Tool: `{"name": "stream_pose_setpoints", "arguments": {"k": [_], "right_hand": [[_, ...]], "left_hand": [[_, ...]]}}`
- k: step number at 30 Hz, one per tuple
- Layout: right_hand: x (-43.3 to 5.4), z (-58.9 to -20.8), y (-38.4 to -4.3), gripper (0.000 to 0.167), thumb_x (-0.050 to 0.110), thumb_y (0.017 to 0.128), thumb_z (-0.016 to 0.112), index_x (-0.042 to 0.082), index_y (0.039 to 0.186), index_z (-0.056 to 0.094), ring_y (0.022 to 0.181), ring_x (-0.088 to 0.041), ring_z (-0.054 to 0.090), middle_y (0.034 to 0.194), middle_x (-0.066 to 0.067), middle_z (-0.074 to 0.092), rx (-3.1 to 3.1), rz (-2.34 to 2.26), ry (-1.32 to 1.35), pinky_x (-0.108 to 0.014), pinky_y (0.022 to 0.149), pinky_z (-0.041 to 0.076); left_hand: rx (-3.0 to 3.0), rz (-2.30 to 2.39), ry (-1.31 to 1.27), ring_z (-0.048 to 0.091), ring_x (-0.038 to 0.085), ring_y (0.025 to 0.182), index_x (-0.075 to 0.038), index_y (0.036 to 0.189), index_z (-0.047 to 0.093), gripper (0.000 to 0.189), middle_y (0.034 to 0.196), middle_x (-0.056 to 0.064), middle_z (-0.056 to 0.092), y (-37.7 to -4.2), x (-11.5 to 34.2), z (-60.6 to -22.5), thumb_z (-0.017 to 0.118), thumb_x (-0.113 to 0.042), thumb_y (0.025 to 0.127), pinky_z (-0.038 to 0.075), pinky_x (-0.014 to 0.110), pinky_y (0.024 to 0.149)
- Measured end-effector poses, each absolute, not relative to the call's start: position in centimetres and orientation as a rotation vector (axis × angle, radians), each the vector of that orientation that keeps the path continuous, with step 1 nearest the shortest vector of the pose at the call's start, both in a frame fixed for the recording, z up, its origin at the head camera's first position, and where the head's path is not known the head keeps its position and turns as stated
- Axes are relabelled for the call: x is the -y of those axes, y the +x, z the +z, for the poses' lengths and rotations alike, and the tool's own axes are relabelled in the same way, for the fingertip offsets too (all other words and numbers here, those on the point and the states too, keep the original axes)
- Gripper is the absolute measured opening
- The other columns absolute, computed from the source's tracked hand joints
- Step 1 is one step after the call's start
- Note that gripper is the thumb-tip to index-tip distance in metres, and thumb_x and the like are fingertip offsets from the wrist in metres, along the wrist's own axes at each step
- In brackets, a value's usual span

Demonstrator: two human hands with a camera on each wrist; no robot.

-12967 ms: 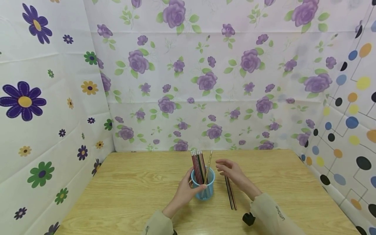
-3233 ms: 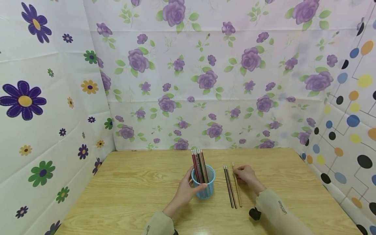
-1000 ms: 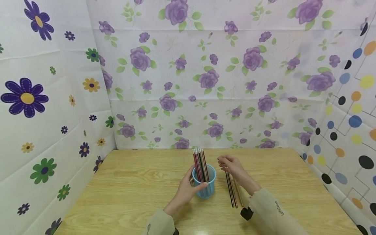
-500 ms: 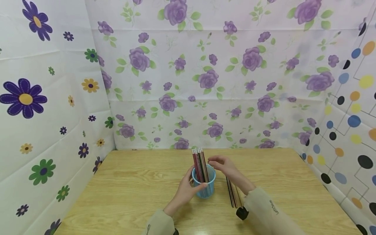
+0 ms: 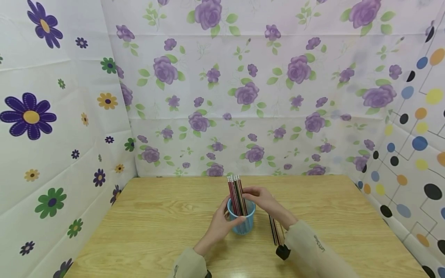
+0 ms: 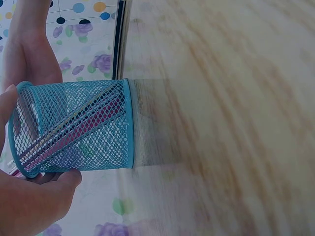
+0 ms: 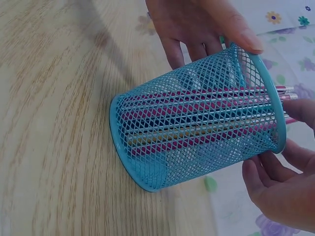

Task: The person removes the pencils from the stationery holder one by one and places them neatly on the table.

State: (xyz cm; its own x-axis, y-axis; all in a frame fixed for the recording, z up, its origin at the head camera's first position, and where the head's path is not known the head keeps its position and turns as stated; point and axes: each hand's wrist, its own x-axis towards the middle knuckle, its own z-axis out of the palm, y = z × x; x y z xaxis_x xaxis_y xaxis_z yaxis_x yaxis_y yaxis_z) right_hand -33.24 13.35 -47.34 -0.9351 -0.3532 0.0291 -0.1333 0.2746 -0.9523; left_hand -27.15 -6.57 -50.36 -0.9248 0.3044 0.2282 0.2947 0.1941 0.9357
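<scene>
My left hand [image 5: 219, 227] grips the blue mesh pencil cup [image 5: 246, 227], thumb over the near rim and fingers behind. Several pencils [image 5: 238, 195], dark red, black and gold, lean in the cup with their eraser ends up. Over the rim's right side, my right hand [image 5: 262, 200] has its fingertips at the pencils; no pencil is clearly pinched. In the right wrist view, one finger of that right hand [image 7: 290, 191] is beside the eraser ends, while other fingers lie outside the mesh. Two black striped pencils [image 5: 274, 231] and a gold one [image 5: 282, 229] lie right of the cup, partly hidden by my right forearm.
The wood-grain table [image 5: 167, 216] carries the cup and loose pencils. A floral cloth [image 5: 208, 96] hangs behind it, with patterned cloths at both sides. A black wrist device [image 5: 283, 252] hangs beneath my right sleeve.
The gold pencil went from the cup to the table, beside the two black ones. My right hand has since moved left from there to the cup. My left hand keeps its grip.
</scene>
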Motion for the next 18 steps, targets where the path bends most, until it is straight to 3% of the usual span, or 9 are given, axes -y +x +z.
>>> {"name": "stream_pose_setpoints", "arguments": {"k": [11,18], "right_hand": [[-13.17,-47.77,-33.54,0.031,0.029,0.092,0.066,0.005,0.111,0.066,0.106,-0.018,0.061,0.112,-0.008,0.068,-2.393,-1.8,-0.348,-0.041,0.099,0.049],[-13.59,-47.14,-33.35,0.035,0.031,0.094,0.064,0.002,0.115,0.066,0.111,-0.022,0.06,0.118,-0.01,0.066,-2.426,-1.794,-0.317,-0.046,0.103,0.047]], "left_hand": [[-2.426,1.888,0.594,0.035,0.037,0.141,-0.01,0.155,0.017,0.087,0.156,0.017,0.03,-27.06,6.48,-50.39,0.071,-0.026,0.089,0.035,0.054,0.113],[-2.439,1.878,0.601,0.035,0.038,0.141,-0.008,0.155,0.016,0.088,0.155,0.019,0.031,-27.1,6.55,-50.38,0.071,-0.028,0.089,0.035,0.054,0.112]]}}
